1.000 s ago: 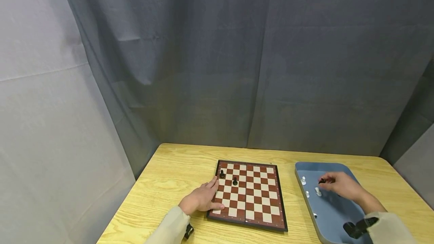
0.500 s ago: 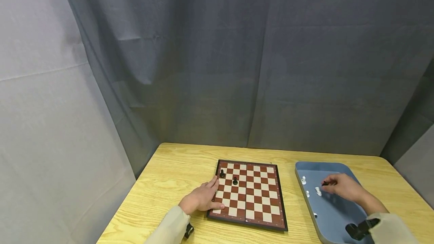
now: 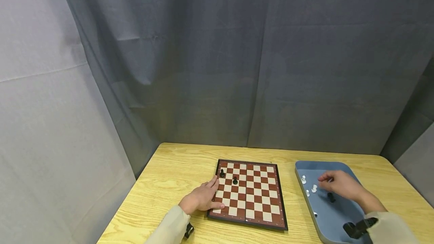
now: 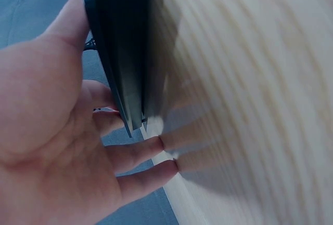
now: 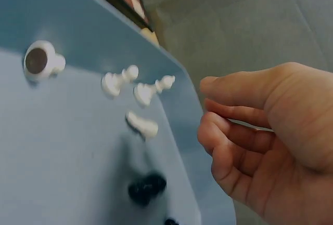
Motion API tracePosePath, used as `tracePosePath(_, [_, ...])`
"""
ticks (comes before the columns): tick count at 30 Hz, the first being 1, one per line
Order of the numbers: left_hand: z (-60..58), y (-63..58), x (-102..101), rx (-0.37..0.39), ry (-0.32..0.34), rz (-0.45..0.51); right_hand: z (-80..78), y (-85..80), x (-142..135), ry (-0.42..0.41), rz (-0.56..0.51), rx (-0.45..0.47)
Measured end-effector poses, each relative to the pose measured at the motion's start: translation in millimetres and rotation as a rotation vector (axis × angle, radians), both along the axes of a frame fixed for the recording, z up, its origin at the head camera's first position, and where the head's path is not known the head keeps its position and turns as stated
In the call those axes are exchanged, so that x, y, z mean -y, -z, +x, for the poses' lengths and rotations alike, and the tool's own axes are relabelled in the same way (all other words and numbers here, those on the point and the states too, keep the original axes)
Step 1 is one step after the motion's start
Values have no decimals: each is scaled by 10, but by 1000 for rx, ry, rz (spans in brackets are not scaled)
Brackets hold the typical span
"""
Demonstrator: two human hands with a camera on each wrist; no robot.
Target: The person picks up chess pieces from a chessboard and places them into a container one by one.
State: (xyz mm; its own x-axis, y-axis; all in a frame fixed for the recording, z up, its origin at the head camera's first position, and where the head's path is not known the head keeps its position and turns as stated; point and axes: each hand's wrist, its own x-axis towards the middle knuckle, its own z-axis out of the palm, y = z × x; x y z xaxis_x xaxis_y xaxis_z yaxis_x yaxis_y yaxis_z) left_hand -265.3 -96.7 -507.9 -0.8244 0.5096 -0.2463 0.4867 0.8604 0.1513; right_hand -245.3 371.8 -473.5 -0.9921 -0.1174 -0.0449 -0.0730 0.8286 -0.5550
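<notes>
A red and white chessboard with a dark frame lies on the wooden table, bearing two black chess pieces, one black piece near its far left corner and another black piece nearby. My left hand rests against the board's left edge, thumb on top. Over the blue tray, my right hand hovers with loosely bent fingers and nothing between them. Below it lie a black chess piece and a white knight. Part of another dark thing shows at the right wrist view's bottom edge.
Along the tray's left side are two white pawns, a far pawn and a nearer pawn. A white piece lies on its side with its dark base showing. Grey curtains hang behind the table.
My right hand has let go of a black chess piece, which now lies in the tray. The white knight has shifted slightly left and away. My left hand has stayed in place.
</notes>
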Motion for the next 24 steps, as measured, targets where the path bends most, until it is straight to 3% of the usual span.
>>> tracePosePath(8, [6, 2, -1, 11, -3, -3, 13, -129, 249, -63, -27, -70])
tracePosePath(24, [7, 11, -3, -7, -6, -9, -74, -120, 707, -109, -86, -135])
